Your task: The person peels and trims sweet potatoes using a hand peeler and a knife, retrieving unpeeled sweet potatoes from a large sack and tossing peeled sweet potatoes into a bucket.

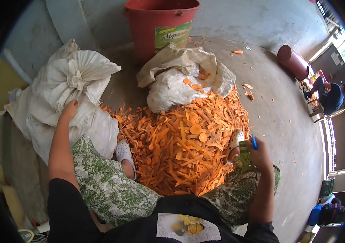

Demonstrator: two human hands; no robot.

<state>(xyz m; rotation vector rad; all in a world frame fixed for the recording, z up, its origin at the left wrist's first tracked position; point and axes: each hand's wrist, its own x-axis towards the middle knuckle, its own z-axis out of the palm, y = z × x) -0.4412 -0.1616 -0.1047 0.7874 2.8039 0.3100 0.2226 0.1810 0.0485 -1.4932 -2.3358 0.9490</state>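
My left hand (70,109) is closed on the white cloth of a full, knotted sack (75,79) at the left. At the right, beside my knee, my right hand (258,152) is closed around a tool with a blue part (254,142); its shape is mostly hidden. Between my legs lies a large heap of orange carrot slices and strips (184,146). A second white sack (172,87), slack and open, rests at the heap's far edge with a few slices on it.
A red bucket (142,30) with a green label stands by the wall. Another red container (292,60) lies tilted at the upper right, near a seated person (332,97). Another person (332,210) is at the lower right. Carrot scraps dot the floor (286,133).
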